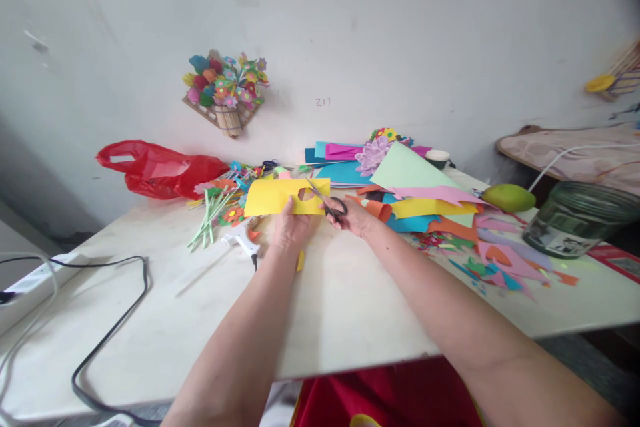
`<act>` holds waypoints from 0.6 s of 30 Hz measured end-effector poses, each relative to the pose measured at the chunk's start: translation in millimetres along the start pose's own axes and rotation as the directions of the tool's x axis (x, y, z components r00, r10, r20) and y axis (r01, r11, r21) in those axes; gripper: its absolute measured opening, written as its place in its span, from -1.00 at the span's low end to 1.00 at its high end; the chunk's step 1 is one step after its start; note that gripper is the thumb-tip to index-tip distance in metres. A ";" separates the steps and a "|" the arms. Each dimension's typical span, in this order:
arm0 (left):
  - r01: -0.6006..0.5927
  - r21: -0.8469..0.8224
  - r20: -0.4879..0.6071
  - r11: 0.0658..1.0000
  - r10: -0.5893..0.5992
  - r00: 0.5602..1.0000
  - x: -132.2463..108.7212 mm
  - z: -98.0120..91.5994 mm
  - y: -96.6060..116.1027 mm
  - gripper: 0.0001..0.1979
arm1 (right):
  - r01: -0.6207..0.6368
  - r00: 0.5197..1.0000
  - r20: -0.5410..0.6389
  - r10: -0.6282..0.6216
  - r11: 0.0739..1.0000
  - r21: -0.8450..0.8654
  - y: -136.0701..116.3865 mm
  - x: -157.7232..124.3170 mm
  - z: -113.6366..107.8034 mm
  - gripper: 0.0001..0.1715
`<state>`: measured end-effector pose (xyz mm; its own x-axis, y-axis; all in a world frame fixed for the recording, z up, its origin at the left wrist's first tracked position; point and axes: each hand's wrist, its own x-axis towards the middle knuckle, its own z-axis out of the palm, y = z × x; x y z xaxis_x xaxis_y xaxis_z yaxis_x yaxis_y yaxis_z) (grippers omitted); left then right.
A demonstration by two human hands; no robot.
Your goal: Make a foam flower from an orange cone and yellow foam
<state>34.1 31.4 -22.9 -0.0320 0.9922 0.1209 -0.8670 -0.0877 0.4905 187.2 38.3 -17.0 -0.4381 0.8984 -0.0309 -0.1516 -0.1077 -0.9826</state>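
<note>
A yellow craft sheet (270, 196) with a rounded hole in it is held up above the table by my left hand (291, 225), thumb on its near edge. My right hand (349, 215) is closed around the dark handles of a pair of scissors (335, 208). The metal blades point up and left, lying at the sheet close to the hole. Whether the blades are cutting through the sheet I cannot tell. Just left of my left hand, a white glue gun (242, 238) lies on the table, and a small yellow scrap (301, 260) sits beside my wrist.
Left of the sheet are a red plastic bag (160, 170), pale green stems (210, 220) and craft flowers. To the right lie coloured sheets (420, 170), scraps (500, 267), a green-yellow fruit (509, 198) and a glass jar (575, 220). A black cable (107, 335) crosses the left side.
</note>
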 end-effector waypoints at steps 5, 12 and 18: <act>-0.003 -0.005 -0.015 1.000 0.003 1.000 0.6 -0.9 0.5 -0.75 | 0.007 1.000 -0.006 -0.007 1.000 0.000 -0.7 -0.2 0.5 -0.59; 0.007 -0.014 -0.024 1.000 -0.007 1.000 -1.0 0.8 1.0 -0.74 | 0.007 1.000 -0.026 -0.007 1.000 0.007 -0.6 -0.5 1.3 -0.60; 0.015 -0.040 -0.031 0.999 -0.016 0.999 -2.5 3.0 1.6 -0.73 | 0.020 1.000 -0.016 -0.020 1.000 0.001 1.1 1.5 0.0 -0.60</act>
<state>34.2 28.4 -19.8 -0.0330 0.9957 0.0863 -0.8864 -0.0691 0.4577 186.3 39.5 -18.1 -0.4205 0.9072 -0.0139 -0.1615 -0.0900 -0.9828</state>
